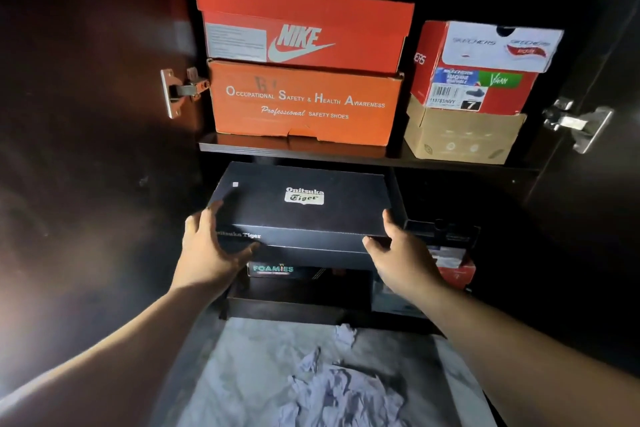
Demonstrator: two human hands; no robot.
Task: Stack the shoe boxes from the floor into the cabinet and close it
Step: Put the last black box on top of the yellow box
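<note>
Two hands, left; right, grip one black box; five boxes shelved above.

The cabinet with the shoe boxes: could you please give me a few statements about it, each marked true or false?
1. Both hands, left hand and right hand, hold the black Onitsuka Tiger box. True.
2. The Nike box sits under the orange safety shoes box. False: it sits on top of it.
3. The Foamies box lies below the black box. True.
4. The cabinet doors are closed. False: both stand open, hinges showing.
</note>
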